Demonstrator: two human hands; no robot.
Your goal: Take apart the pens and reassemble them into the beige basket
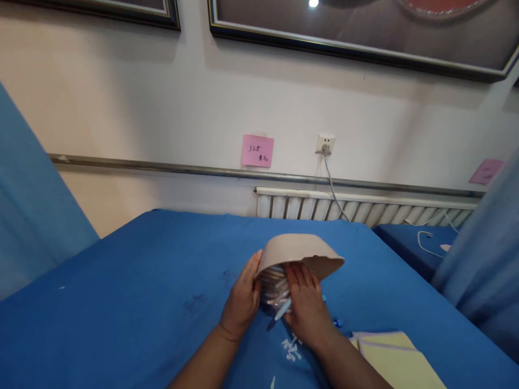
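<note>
Filling the lower view, a blue cloth (141, 275) lay spread, yellow sheets (399, 356) at its near right. Above it, a tan bowl (298, 247) hung tipped, mouth down and nearward. The left hand (240, 300) clasped its left side; the right hand (307, 308) reached under the rim, against a bundle (273, 283), its grip impossible to tell. A pale blue stick (283, 309) jutted below, over white bits (291, 350).

Over there the bowl (298, 248) is tilting above the table (141, 281), left hand (240, 302) against it, right hand (308, 310) under its rim; a radiator (308, 207) is standing behind.
</note>
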